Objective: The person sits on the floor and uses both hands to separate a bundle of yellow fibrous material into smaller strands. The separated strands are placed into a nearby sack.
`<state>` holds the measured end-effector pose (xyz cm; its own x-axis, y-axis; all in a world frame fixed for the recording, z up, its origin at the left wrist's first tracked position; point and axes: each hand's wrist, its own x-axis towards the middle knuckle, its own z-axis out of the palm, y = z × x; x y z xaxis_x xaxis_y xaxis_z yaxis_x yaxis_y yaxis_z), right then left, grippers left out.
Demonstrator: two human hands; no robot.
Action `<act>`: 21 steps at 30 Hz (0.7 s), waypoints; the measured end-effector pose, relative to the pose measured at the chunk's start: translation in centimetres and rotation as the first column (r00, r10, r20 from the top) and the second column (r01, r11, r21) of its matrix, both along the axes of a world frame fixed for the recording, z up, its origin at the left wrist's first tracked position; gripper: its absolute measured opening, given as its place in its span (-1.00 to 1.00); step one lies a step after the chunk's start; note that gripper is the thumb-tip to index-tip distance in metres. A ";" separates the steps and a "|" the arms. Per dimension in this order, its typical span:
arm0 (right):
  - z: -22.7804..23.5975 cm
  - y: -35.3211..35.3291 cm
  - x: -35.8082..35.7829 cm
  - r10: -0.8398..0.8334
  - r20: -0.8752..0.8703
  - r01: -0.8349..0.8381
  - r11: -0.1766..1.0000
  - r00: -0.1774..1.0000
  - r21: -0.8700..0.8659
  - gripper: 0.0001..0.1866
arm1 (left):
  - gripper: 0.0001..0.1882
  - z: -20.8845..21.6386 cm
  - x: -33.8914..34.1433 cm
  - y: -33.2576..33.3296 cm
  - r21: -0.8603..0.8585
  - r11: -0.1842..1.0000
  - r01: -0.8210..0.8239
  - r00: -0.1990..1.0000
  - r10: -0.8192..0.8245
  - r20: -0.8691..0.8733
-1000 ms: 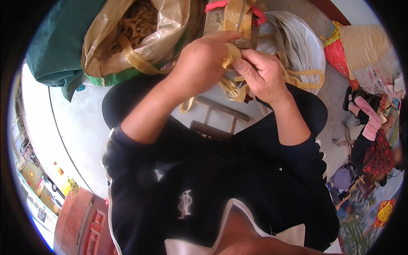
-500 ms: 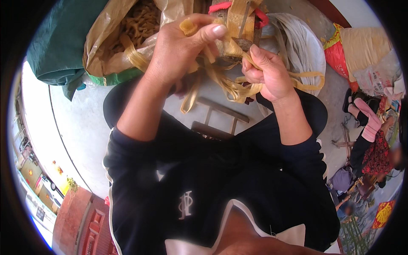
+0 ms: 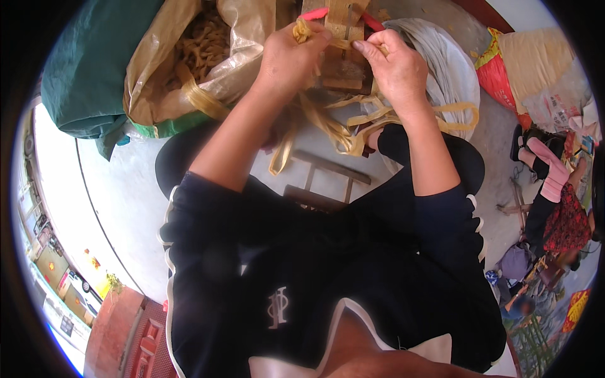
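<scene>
My left hand (image 3: 291,60) is closed, with a folded, knot-like lump of yellow strip (image 3: 302,29) between thumb and fingers. From there the flat, ribbon-like yellow strip runs across to my right hand (image 3: 398,68), whose thumb and fingers pinch it. The stretch between my hands lies in front of an upright wooden board (image 3: 345,17) with a wooden base (image 3: 343,80). More yellow strips (image 3: 331,129) dangle in loops below my hands, above my lap. What these strips are made of I cannot tell.
An open tan plastic sack (image 3: 146,69) at the left holds many small brown twisted pieces (image 3: 203,45). Dark green cloth (image 3: 88,75) lies beyond it. Right of the board sits a whitish round bag (image 3: 444,69). A small wooden stool (image 3: 324,165) stands below; another person (image 3: 561,217) sits far right.
Both hands have moved up toward the wooden board. My right hand has turned and now pinches the strip at about the height of my left hand, with the strip drawn sideways.
</scene>
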<state>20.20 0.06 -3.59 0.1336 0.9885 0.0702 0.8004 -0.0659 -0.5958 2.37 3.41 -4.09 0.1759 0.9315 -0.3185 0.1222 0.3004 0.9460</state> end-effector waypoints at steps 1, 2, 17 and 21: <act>-0.8 0.2 0.1 -0.017 0.050 0.017 1.000 0.999 -0.010 -0.78 | -0.78 -0.1 0.3 0.0 -0.026 0.996 -0.087 0.992 0.084 -0.090; -1.5 0.4 0.2 -0.032 0.100 0.034 0.999 0.994 -0.021 -0.77 | -0.75 0.1 0.0 0.2 -0.008 0.997 -0.078 0.987 0.076 -0.140; 1.3 -3.8 -1.3 0.225 -0.488 -0.247 0.969 0.844 0.020 -0.78 | -0.74 1.2 -1.3 -2.2 0.459 0.879 0.131 0.991 -0.103 -0.086; 1.7 -3.4 -1.3 0.361 -0.269 -0.269 0.907 0.893 0.326 -0.81 | -0.77 2.8 -0.6 -4.7 0.283 0.939 0.195 0.955 -0.116 -0.274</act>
<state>18.94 -3.30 -1.88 -0.1210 0.9291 0.3495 0.5168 0.3595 -0.7769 1.74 -1.32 -1.31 0.2780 0.9574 -0.0778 0.3873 -0.0376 0.9212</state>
